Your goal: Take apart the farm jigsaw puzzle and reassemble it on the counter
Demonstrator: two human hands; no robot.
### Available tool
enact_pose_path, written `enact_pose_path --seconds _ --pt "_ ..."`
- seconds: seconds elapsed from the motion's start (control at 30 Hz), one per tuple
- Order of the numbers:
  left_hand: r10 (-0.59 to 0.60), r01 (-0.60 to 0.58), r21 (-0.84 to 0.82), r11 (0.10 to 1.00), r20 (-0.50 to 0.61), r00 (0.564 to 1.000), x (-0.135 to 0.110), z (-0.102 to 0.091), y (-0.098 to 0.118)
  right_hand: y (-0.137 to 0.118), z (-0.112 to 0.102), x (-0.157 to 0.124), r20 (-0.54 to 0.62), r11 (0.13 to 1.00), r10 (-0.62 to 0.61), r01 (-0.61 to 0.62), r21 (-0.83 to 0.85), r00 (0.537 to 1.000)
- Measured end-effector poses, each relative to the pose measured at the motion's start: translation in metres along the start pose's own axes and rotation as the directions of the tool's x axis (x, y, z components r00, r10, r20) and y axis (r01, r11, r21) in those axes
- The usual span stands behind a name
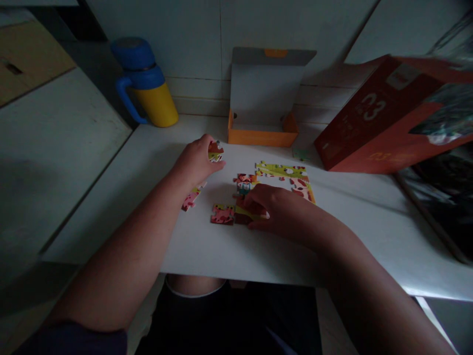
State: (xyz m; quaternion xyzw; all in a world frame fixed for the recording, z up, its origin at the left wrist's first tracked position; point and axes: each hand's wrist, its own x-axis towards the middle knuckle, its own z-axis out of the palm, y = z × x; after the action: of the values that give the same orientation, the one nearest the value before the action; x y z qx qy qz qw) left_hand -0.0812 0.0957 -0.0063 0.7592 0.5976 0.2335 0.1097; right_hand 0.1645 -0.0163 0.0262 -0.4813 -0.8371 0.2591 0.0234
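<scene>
Between its thumb and fingers, my left hand [197,160] pinches a puzzle piece [215,152], raised above the white table. My right hand [275,207] is curled over brown and green puzzle pieces [242,217], thumb and fingers closed on them; the palm hides part of the picture. Touching these on the left is a pink pig piece [222,214]. A joined strip with sheep [286,171] lies beyond the right hand, with a cow piece [302,188] at its right end. Under my left wrist a pink piece [191,197] is partly covered.
An open orange box [262,138] with its lid up stands at the back against the wall. To its left is a blue and yellow flask [157,101]. A large red box [369,118] stands at the right, with a green piece [301,154] near its base.
</scene>
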Motion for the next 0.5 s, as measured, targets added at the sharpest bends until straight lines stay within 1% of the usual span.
enact_pose_path --seconds 0.2,0.33,0.5 --pt "-0.013 0.013 -0.003 1.000 0.006 1.000 -0.0001 -0.0008 0.0015 0.0017 0.0003 0.0013 0.002 0.997 -0.076 0.076 -0.008 0.997" --pt "-0.006 0.006 -0.008 1.000 -0.001 1.000 -0.0003 -0.0005 0.0014 0.0014 0.0012 0.0027 0.004 0.989 -0.150 0.150 -0.010 0.989" --pt "-0.001 0.001 -0.023 1.000 -0.006 1.000 -0.0007 -0.0010 0.0018 0.0034 0.0041 0.0059 0.040 0.987 -0.160 0.161 -0.013 0.986"
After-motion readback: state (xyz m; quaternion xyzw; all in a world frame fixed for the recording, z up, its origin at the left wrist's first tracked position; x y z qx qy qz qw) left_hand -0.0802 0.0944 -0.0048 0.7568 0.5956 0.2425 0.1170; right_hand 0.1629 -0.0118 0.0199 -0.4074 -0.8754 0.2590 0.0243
